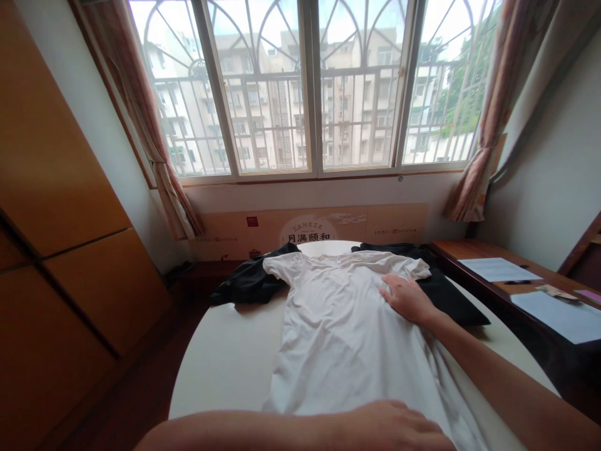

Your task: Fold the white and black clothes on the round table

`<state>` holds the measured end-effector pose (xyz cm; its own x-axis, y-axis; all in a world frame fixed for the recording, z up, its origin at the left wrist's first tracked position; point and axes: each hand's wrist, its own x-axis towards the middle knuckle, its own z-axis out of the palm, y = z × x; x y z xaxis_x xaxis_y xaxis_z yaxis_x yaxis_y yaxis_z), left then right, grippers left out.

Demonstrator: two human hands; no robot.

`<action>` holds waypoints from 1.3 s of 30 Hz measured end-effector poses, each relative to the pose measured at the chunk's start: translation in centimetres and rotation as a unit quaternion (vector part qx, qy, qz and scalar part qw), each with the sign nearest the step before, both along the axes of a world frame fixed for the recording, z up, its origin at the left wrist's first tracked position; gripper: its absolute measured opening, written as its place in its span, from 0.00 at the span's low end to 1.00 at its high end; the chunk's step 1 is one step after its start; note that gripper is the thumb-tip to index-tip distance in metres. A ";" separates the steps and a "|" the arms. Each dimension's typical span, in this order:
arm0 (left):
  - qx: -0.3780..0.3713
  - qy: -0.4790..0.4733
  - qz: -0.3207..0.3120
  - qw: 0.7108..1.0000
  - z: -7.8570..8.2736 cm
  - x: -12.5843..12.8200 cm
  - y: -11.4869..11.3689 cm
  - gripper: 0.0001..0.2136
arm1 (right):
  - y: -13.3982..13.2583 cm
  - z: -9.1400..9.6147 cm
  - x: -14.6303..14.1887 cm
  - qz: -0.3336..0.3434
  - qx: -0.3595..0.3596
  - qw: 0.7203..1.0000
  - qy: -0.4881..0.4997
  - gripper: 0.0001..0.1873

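A white T-shirt (338,338) lies spread on a round white table (225,357), its neck and sleeves toward the window and its cloth wrinkled. My right hand (407,297) rests open on the shirt's upper right part, below the sleeve, fingers slightly apart. Across the bottom of the view reaches my left arm, with my left hand (394,427) low over the shirt's lower part. Its fingers look stretched out, though the frame's lower edge cuts part of them off.
Dark clothing (253,275) lies at the table's far left, and a black folded garment (453,291) at its right. A wooden desk (446,247) on the right bears paper sheets (558,313). Beyond the table stand a printed board (225,225) and a barred window (314,94).
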<state>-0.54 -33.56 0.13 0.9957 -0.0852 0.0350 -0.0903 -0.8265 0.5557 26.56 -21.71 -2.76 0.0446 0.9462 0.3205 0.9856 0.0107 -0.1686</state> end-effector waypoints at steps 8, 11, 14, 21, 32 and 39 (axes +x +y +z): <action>0.233 -0.039 0.442 0.865 4.5 -5.4 16.1 0.12 | 0.1 0.1 -0.1 -0.002 -0.011 1.000 -0.010 0.27; 0.253 -0.048 0.469 0.845 2.6 -8.3 21.2 0.13 | 0.1 0.0 -0.1 -0.002 -0.005 1.000 -0.006 0.28; 0.242 -0.043 0.464 0.851 0.4 -9.7 23.3 0.16 | 0.2 -0.2 0.0 0.000 0.000 1.000 -0.004 0.28; 0.198 0.009 0.478 0.856 -0.9 -9.5 23.6 0.25 | 0.2 -0.4 0.2 -0.001 -0.007 1.000 -0.012 0.28; 0.206 0.009 0.484 0.850 -1.5 -9.4 23.8 0.25 | 0.2 -0.3 0.1 -0.004 -0.010 1.000 -0.010 0.28; 0.210 -0.004 0.485 0.849 -1.7 -9.4 23.8 0.24 | 0.4 -0.8 0.3 -0.008 -0.006 1.000 -0.009 0.27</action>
<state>-9.92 -9.78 -1.59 0.6040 0.7681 0.2126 0.7438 -0.6391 0.1960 26.88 -21.34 -3.52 0.0533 0.9491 0.3105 0.9885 -0.0062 -0.1508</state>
